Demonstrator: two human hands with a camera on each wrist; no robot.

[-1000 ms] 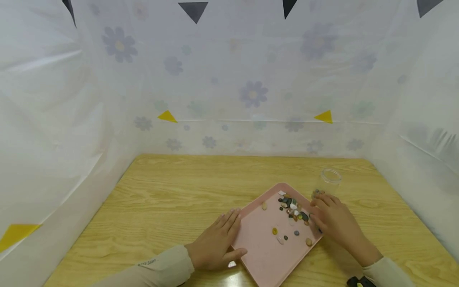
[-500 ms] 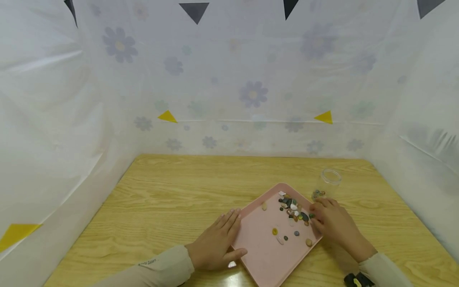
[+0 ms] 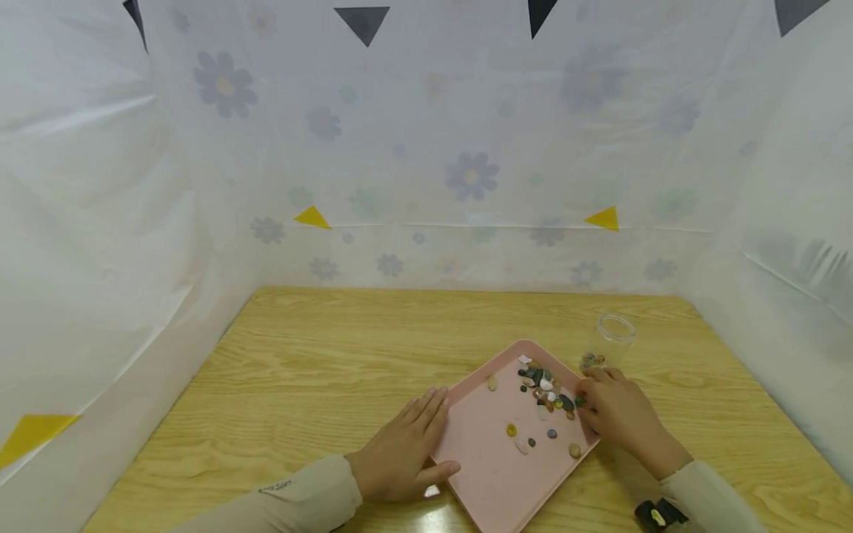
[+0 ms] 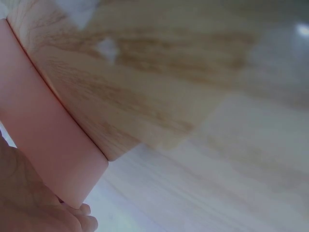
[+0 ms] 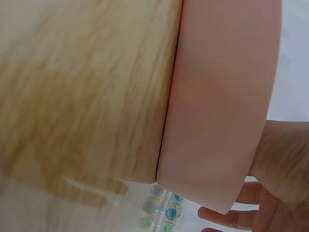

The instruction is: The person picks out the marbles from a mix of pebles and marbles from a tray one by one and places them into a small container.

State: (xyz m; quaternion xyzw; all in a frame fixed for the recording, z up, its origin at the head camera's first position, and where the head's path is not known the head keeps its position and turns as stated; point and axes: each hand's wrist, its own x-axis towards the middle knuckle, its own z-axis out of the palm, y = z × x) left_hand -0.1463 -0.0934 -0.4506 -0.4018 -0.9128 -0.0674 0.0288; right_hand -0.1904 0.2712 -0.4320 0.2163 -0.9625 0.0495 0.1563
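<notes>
Black, white, brown and yellow stones (image 3: pixel 566 402) dotted a pink tray (image 3: pixel 493 474) on a yellow wood-grained table (image 3: pixel 333 340), with blue-and-green marbles (image 5: pixel 173 211), beige sleeves (image 3: pixel 313 496), a white sheet (image 3: pixel 413 74) of lavender flowers (image 3: pixel 472 176), and black and yellow triangles (image 3: pixel 364 24).

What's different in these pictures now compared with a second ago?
The right hand has drawn back slightly from the clear jar toward the person, and a small green stone now shows beside it; whether it is held is unclear. The left hand, pink tray and jar look unmoved.
</notes>
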